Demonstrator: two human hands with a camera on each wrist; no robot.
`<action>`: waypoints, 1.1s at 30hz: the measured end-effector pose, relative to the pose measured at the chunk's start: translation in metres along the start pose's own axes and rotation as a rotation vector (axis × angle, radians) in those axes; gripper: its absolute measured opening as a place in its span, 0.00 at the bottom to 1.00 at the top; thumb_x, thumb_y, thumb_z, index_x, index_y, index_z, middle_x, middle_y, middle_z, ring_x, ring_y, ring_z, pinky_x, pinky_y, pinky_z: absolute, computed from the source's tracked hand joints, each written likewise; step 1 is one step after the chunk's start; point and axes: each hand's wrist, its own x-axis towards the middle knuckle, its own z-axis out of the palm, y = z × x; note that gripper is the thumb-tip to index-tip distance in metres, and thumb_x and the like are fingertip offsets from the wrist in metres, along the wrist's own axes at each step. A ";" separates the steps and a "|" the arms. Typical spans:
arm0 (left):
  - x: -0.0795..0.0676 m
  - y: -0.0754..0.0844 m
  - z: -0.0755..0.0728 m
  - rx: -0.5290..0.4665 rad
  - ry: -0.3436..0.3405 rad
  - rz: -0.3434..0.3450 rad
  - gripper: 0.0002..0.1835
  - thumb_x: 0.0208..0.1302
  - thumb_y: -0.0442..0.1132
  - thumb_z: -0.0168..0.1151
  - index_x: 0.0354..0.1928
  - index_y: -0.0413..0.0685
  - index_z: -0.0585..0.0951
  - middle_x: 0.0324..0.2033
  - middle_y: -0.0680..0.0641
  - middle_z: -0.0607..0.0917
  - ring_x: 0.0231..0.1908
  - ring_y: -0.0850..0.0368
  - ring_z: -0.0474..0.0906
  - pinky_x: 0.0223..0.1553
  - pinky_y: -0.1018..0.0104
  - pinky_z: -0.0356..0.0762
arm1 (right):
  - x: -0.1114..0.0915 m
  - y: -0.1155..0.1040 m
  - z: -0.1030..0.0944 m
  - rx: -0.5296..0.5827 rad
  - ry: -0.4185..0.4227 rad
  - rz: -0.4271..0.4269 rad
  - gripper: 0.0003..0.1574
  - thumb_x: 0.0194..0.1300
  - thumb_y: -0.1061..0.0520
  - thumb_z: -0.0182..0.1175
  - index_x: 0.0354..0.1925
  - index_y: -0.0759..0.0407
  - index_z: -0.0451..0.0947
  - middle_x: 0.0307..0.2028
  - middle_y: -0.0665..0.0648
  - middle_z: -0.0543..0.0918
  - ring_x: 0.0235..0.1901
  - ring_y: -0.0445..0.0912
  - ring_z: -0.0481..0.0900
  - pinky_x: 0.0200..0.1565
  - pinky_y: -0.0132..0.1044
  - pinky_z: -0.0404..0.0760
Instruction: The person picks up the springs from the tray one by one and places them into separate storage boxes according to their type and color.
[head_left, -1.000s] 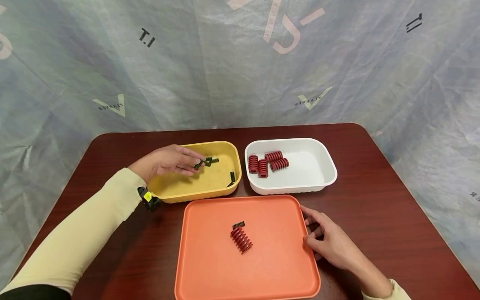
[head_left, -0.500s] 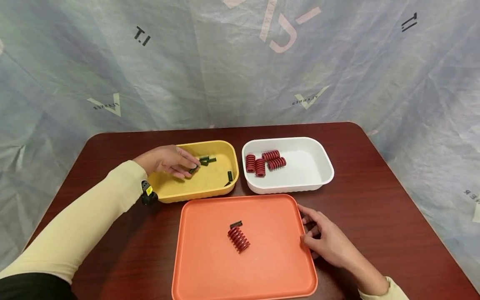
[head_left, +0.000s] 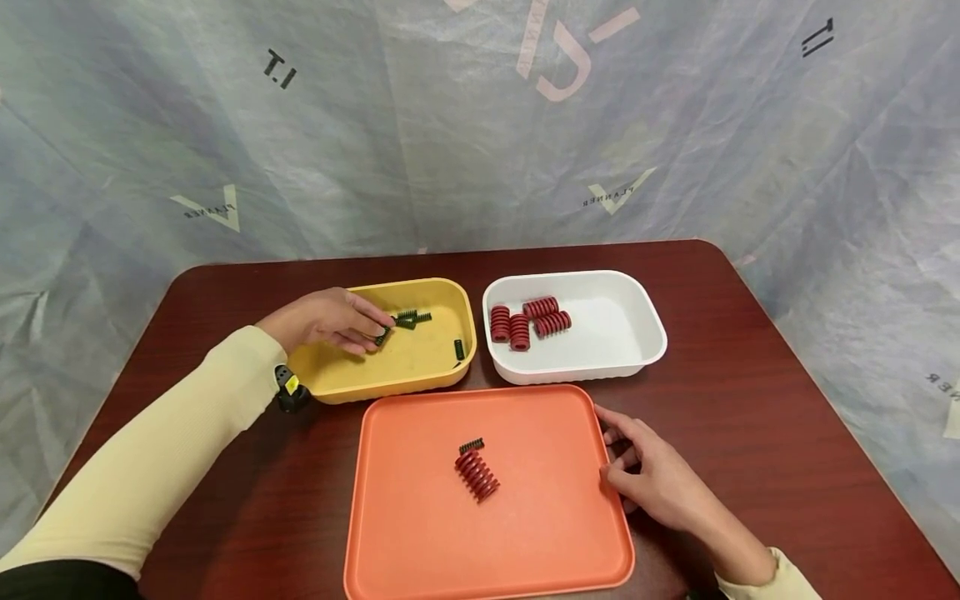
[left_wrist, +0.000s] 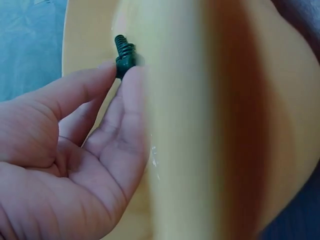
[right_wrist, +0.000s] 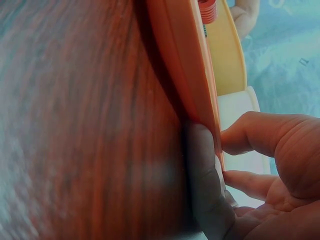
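In the head view my left hand (head_left: 330,321) is inside the yellow bin (head_left: 390,388), where thumb and fingers pinch a small dark green coil spring (head_left: 383,336). Several more green springs (head_left: 407,318) lie just beyond its fingertips. The left wrist view shows green coils (left_wrist: 125,55) at the thumb tip, with the bin's blurred wall hiding part of the scene. My right hand (head_left: 660,479) grips the right edge of the orange tray (head_left: 555,533), thumb against the rim and a finger along its outer side. On the tray, a large red spring (head_left: 477,476) lies beside a small dark spring (head_left: 472,446).
A white bin (head_left: 615,367) stands right of the yellow one, with several red springs (head_left: 519,332) at its left end. Another green spring (head_left: 459,349) lies near the yellow bin's right wall. The dark wooden table (head_left: 750,433) reaches back to a hanging grey sheet (head_left: 480,125).
My left hand has shifted slightly within the yellow bin, bringing the pinched spring a little nearer to me. The head view has drifted slightly. My right hand keeps its place on the tray.
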 end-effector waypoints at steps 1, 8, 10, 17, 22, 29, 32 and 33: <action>-0.001 -0.001 0.000 -0.004 0.000 0.009 0.22 0.73 0.33 0.65 0.67 0.38 0.79 0.46 0.40 0.89 0.42 0.50 0.88 0.44 0.59 0.88 | 0.000 0.000 0.000 -0.002 0.001 -0.001 0.49 0.61 0.74 0.62 0.77 0.61 0.60 0.52 0.65 0.72 0.33 0.46 0.78 0.18 0.43 0.85; -0.010 -0.001 -0.003 -0.063 -0.008 0.098 0.24 0.74 0.31 0.63 0.69 0.32 0.74 0.61 0.34 0.81 0.52 0.44 0.85 0.51 0.55 0.86 | 0.001 -0.001 0.000 0.003 -0.005 -0.011 0.48 0.62 0.74 0.62 0.77 0.61 0.60 0.52 0.65 0.72 0.33 0.46 0.78 0.18 0.43 0.85; -0.014 0.001 -0.003 -0.068 -0.011 0.120 0.26 0.74 0.32 0.62 0.70 0.32 0.73 0.64 0.33 0.78 0.55 0.42 0.83 0.53 0.54 0.85 | 0.001 -0.001 0.000 0.009 -0.008 -0.009 0.48 0.62 0.74 0.62 0.77 0.61 0.60 0.52 0.66 0.72 0.33 0.46 0.78 0.18 0.43 0.85; -0.031 0.008 0.014 -0.076 -0.053 0.241 0.26 0.73 0.37 0.66 0.69 0.35 0.76 0.64 0.36 0.79 0.58 0.37 0.80 0.56 0.45 0.82 | 0.000 -0.002 0.000 0.016 -0.012 0.006 0.49 0.62 0.73 0.62 0.78 0.61 0.59 0.52 0.66 0.73 0.34 0.47 0.79 0.18 0.43 0.86; -0.047 0.013 0.037 -0.096 -0.096 0.321 0.22 0.72 0.36 0.67 0.64 0.37 0.80 0.61 0.36 0.81 0.55 0.35 0.82 0.53 0.43 0.84 | 0.000 -0.002 0.000 0.015 -0.009 0.005 0.49 0.62 0.73 0.63 0.78 0.61 0.59 0.52 0.66 0.73 0.33 0.47 0.79 0.18 0.43 0.86; -0.061 0.012 0.073 -0.064 -0.172 0.371 0.21 0.70 0.35 0.67 0.63 0.37 0.81 0.61 0.37 0.81 0.49 0.42 0.84 0.46 0.52 0.88 | -0.001 -0.001 0.000 0.017 -0.002 0.006 0.49 0.62 0.73 0.63 0.78 0.61 0.60 0.52 0.66 0.73 0.33 0.46 0.79 0.18 0.43 0.85; -0.064 0.008 0.088 -0.056 -0.221 0.397 0.21 0.71 0.34 0.66 0.62 0.36 0.81 0.59 0.36 0.82 0.48 0.39 0.84 0.45 0.52 0.88 | 0.000 -0.002 0.000 0.013 -0.002 0.007 0.49 0.62 0.73 0.63 0.78 0.61 0.60 0.52 0.66 0.73 0.33 0.46 0.79 0.18 0.43 0.85; -0.065 0.007 0.093 -0.059 -0.241 0.403 0.21 0.71 0.34 0.66 0.63 0.35 0.80 0.58 0.34 0.82 0.47 0.36 0.84 0.44 0.51 0.88 | 0.000 -0.002 0.000 0.011 -0.002 0.006 0.49 0.62 0.73 0.63 0.78 0.61 0.60 0.52 0.66 0.73 0.33 0.46 0.79 0.18 0.43 0.85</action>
